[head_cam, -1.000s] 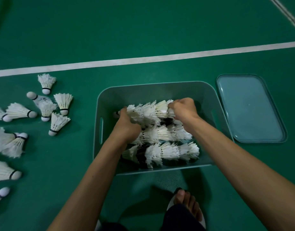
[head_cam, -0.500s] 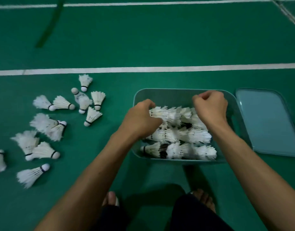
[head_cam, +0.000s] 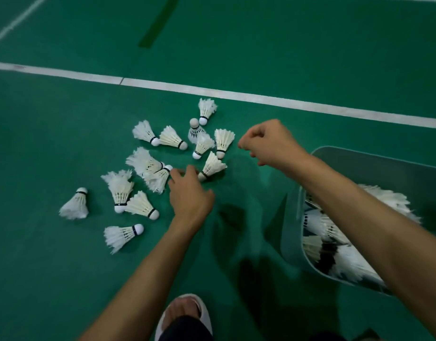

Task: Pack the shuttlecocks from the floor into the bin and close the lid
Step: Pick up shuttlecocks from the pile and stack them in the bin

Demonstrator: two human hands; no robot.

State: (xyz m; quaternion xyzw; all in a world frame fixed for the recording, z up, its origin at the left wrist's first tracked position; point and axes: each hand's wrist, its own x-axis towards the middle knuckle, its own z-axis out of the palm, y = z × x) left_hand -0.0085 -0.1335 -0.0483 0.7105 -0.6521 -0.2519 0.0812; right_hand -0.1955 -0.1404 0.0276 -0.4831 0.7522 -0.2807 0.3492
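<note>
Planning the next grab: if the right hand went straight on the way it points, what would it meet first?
Likely the nearest shuttlecock, just ahead of the right hand, though its height above the floor is unclear.

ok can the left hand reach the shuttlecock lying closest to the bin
Probably yes: the left hand is open, its fingertips almost at the cork end of that shuttlecock, with nothing between them; the right hand hovers farther off and does not block it.

Left hand (head_cam: pixel 188 193) and right hand (head_cam: pixel 268 141) from bin (head_cam: pixel 292 230) to floor shuttlecocks (head_cam: pixel 148 166).
</note>
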